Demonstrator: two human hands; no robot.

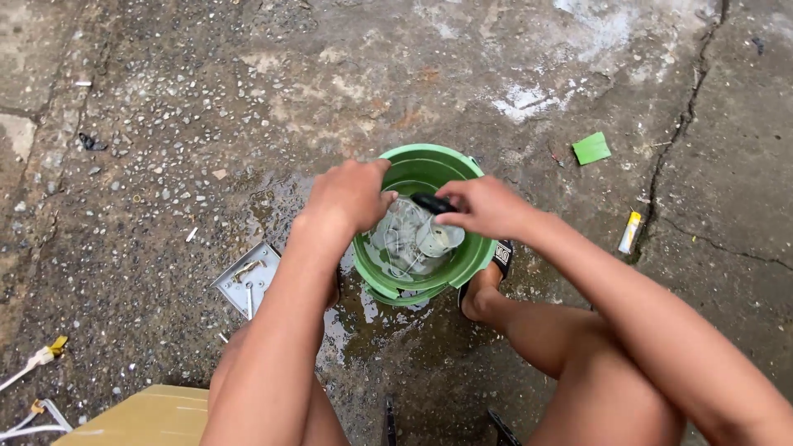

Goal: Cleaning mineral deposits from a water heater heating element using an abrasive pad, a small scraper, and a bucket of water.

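Note:
A green plastic bucket (462,256) stands on the wet concrete between my feet. Inside it lies a pale grey-white part with wires (413,239), tilted against the wall. My left hand (351,194) reaches over the bucket's left rim and grips the top of that pale part. My right hand (483,206) hovers over the bucket's right side, fingers closed on a small black object (431,201) that touches the pale part. What the black object is cannot be made out.
A square metal plate with screws (248,279) lies left of the bucket. A cardboard box (140,417) and white cables (33,388) sit at bottom left. A green scrap (591,149) and a small yellow-white tube (630,232) lie to the right beside a crack.

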